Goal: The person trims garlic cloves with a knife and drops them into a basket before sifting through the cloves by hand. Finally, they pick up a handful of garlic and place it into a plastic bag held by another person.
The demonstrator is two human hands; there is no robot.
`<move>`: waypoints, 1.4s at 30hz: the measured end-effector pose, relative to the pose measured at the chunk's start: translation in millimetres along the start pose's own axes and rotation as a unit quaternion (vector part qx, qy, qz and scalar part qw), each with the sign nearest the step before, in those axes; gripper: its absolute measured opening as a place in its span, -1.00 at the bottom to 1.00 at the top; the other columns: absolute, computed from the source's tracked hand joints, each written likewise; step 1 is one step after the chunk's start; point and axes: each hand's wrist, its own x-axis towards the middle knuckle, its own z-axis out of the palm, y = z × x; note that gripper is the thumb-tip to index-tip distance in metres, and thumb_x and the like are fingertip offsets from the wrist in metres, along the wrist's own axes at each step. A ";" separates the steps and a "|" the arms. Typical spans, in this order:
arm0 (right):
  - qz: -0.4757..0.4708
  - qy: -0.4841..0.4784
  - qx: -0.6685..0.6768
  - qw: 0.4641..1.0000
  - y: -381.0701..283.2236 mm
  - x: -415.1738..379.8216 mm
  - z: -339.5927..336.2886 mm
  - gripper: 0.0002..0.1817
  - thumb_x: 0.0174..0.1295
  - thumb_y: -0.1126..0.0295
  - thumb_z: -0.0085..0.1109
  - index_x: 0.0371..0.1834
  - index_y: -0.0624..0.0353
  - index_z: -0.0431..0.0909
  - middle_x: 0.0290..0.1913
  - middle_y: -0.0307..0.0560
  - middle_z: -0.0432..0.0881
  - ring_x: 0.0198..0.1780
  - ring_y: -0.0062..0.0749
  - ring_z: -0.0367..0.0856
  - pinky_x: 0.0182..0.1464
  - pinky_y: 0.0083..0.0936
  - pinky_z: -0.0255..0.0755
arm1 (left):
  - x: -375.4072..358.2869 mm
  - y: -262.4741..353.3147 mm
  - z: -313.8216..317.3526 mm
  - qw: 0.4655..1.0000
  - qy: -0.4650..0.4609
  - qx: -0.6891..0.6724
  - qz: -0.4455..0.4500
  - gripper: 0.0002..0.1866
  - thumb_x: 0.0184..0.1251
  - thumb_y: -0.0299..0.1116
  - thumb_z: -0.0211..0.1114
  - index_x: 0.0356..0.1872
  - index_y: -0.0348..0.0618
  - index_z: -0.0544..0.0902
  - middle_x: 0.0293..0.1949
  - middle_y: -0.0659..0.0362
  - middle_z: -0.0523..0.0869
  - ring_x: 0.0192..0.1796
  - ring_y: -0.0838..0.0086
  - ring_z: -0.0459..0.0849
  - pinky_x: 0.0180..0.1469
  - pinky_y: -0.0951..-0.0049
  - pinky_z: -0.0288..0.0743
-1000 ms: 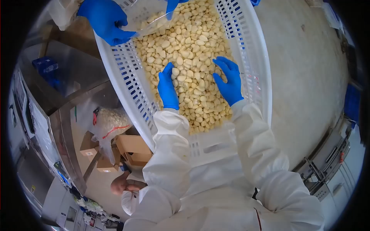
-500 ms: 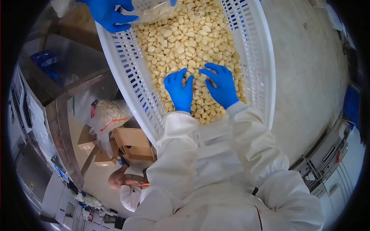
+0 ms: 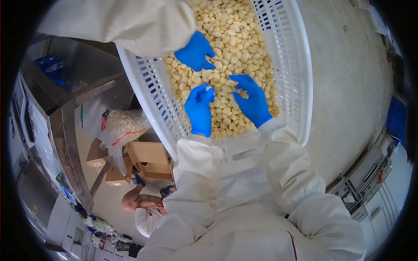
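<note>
A white perforated basket (image 3: 300, 78) holds a bed of pale, clove-like pieces (image 3: 235, 39). My left hand (image 3: 199, 108), in a blue glove, is over the near left part of the pieces, its fingers curled together around a small pale piece. To its right, my right hand (image 3: 251, 99), also blue-gloved, rests on the pieces with thumb and fingers apart. Just beyond my left hand, a co-worker's blue-gloved hand (image 3: 195, 52) reaches in from the upper left and touches the pieces.
The co-worker's pale sleeve (image 3: 122, 24) crosses the basket's far left rim. Left of the basket are a metal frame (image 3: 72, 148), a clear bag of pale pieces (image 3: 124, 124) and cardboard boxes (image 3: 150, 158). Another person (image 3: 146, 211) is low at the lower left.
The co-worker's hand has come from the far left rim down to the pieces near my hands. My left fingers have closed on a piece; my right hand has shifted slightly.
</note>
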 end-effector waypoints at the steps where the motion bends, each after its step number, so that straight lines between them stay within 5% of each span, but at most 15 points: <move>1: 0.040 -0.046 0.103 0.993 -6.3 -5.2 4.5 -0.57 0.03 0.54 0.31 0.04 0.06 0.59 -0.05 -0.13 0.61 -0.10 -0.32 0.62 -0.02 -0.43 0.52 | -6.4 -2.9 1.3 1.000 -0.009 -0.005 -0.013 -0.81 0.24 -0.50 0.33 -0.14 -0.29 0.64 -0.27 0.18 0.67 -0.32 0.57 0.56 -0.23 0.57 0.45; 4: 0.079 -0.125 0.126 0.981 -2.4 -17.0 17.8 -0.59 0.12 0.52 0.32 0.09 0.14 0.59 -0.01 -0.17 0.60 -0.07 -0.51 0.61 0.00 -0.57 0.53 | -21.9 -15.8 8.2 0.999 0.002 -0.025 -0.028 -0.88 0.24 -0.49 0.33 -0.25 -0.30 0.64 -0.37 0.18 0.65 -0.37 0.56 0.55 -0.28 0.56 0.40; 10: 0.164 -0.126 0.212 0.955 3.5 -23.9 20.1 -0.66 0.14 0.48 0.33 0.02 0.19 0.63 -0.10 -0.18 0.66 -0.11 -0.50 0.64 -0.02 -0.56 0.53 | -18.4 -19.0 -1.7 0.996 -0.014 -0.041 -0.078 -0.91 0.34 -0.47 0.24 -0.28 -0.30 0.61 -0.43 0.20 0.60 -0.46 0.56 0.49 -0.40 0.52 0.37; 14: 0.213 -0.080 0.337 0.914 -1.8 -13.1 4.1 -0.65 0.16 0.50 0.31 0.05 0.24 0.62 0.00 -0.18 0.66 -0.03 -0.54 0.61 0.08 -0.55 0.50 | -11.6 -14.8 0.2 0.987 -0.030 -0.123 -0.099 -0.88 0.41 -0.47 0.15 -0.24 -0.32 0.61 -0.47 0.22 0.52 -0.52 0.59 0.37 -0.42 0.51 0.39; 17: 0.206 -0.036 0.402 0.892 -2.1 -8.6 -4.4 -0.64 0.17 0.50 0.31 0.07 0.23 0.61 -0.03 -0.18 0.67 -0.02 -0.54 0.61 0.08 -0.58 0.49 | -11.8 -8.1 -2.3 0.990 -0.034 -0.112 -0.076 -0.86 0.39 -0.47 0.16 -0.20 -0.34 0.62 -0.44 0.20 0.56 -0.49 0.57 0.47 -0.38 0.52 0.48; 26: 0.195 -0.032 0.409 0.891 -9.4 -11.1 -6.4 -0.69 0.16 0.49 0.33 0.00 0.21 0.63 -0.07 -0.18 0.67 -0.04 -0.55 0.62 0.02 -0.59 0.52 | -24.4 11.2 14.1 0.994 -0.098 -0.052 -0.010 -0.75 0.30 -0.60 0.21 -0.01 -0.29 0.62 -0.11 0.16 0.68 -0.12 0.54 0.62 -0.04 0.55 0.53; 33: 0.076 -0.014 0.176 0.981 -8.2 -13.7 -2.1 -0.68 0.11 0.51 0.35 -0.03 0.14 0.66 -0.11 -0.21 0.64 -0.15 -0.56 0.61 -0.12 -0.62 0.51 | -27.6 9.0 18.8 0.994 -0.111 -0.016 -0.005 -0.68 0.24 -0.65 0.25 0.04 -0.29 0.61 -0.10 0.18 0.69 -0.09 0.57 0.62 -0.01 0.58 0.52; 42: 0.096 -0.039 0.221 0.970 2.4 -21.6 6.7 -0.56 0.15 0.57 0.28 0.14 0.15 0.56 -0.08 -0.17 0.68 -0.14 -0.55 0.63 -0.03 -0.58 0.51 | -29.9 11.9 10.2 0.998 -0.070 0.000 -0.010 -0.75 0.31 -0.54 0.23 -0.01 -0.35 0.63 -0.23 0.15 0.69 -0.26 0.53 0.60 -0.15 0.55 0.48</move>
